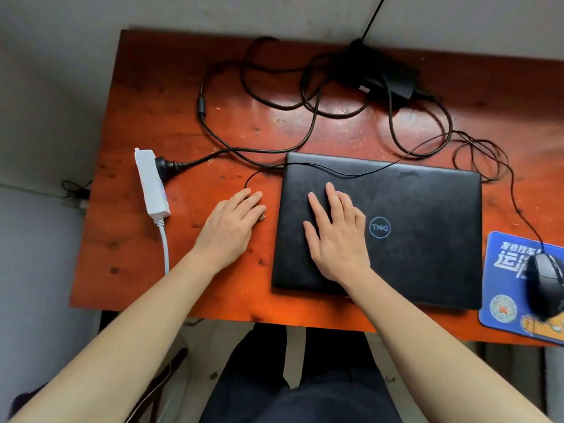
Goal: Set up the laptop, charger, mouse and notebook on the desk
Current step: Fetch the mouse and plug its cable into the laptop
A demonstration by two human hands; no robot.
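A closed black laptop (427,233) lies on the orange-red desk (171,117). My right hand (335,236) rests flat on its lid, fingers spread. Just left of the laptop, my left hand (229,227) pinches the mouse's USB plug (262,217), which points at the laptop's left edge. The thin mouse cable (351,175) runs from there across the lid's far edge to the black mouse (547,288) on a blue mouse pad (503,288). The black charger brick (387,74) sits at the back among looped cables. I see no notebook.
A white power strip (151,181) lies at the left of the desk with a black plug (166,164) in it and its white cord hanging over the near edge. Charger cables sprawl over the back half. A grey wall stands behind the desk.
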